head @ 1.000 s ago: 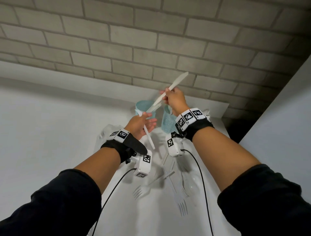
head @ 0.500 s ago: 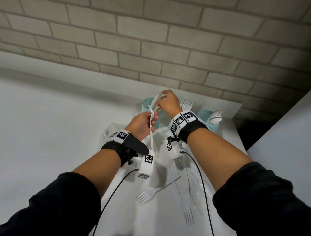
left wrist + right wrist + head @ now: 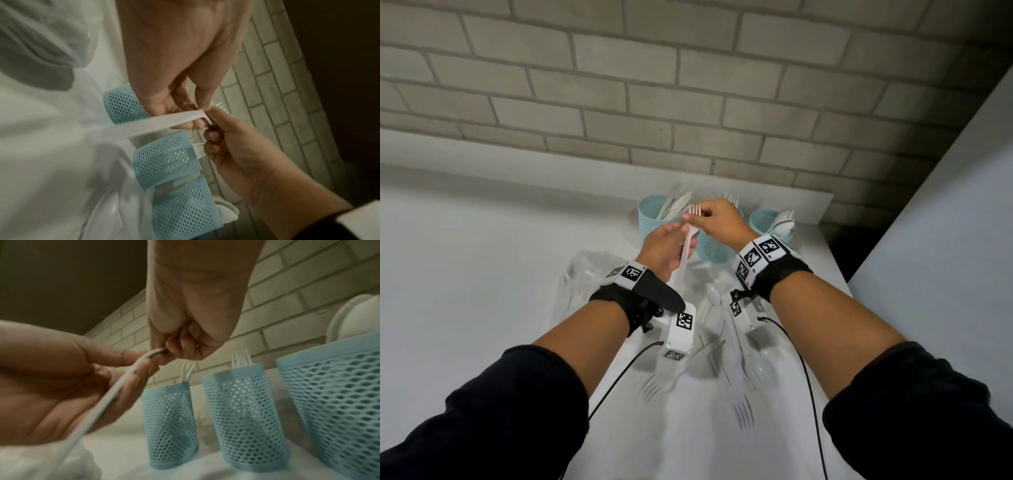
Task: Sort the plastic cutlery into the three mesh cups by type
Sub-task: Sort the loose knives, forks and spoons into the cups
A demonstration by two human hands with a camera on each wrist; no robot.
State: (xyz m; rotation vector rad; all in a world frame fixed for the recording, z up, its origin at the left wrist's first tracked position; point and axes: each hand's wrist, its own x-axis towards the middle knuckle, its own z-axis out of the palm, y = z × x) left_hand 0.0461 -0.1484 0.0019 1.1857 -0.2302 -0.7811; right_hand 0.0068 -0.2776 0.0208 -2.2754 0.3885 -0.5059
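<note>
Three blue mesh cups stand at the table's back edge: the left cup (image 3: 649, 226) holds knives (image 3: 674, 204), the middle cup (image 3: 710, 250) forks, the right cup (image 3: 762, 222) spoons (image 3: 784, 219). In front of the left and middle cups my left hand (image 3: 681, 233) holds a white plastic fork (image 3: 686, 246), tines up, with its handle lying across the fingers. My right hand (image 3: 690, 216) pinches the same fork just below the tines. The left wrist view shows both hands' fingertips meeting at the neck of the fork (image 3: 154, 123). In the right wrist view the fork's handle (image 3: 115, 392) runs along my left fingers.
Loose white cutlery lies on the table under my wrists, among it a fork (image 3: 654, 387), another fork (image 3: 743, 414) and a spoon (image 3: 714, 294). A crumpled clear plastic bag (image 3: 585, 274) lies at the left. The brick wall is right behind the cups; a white wall (image 3: 945, 240) bounds the right.
A second ago my right hand held a knife above the left cup; that knife has left the hand. The right hand has since come down onto the fork that my left hand raised.
</note>
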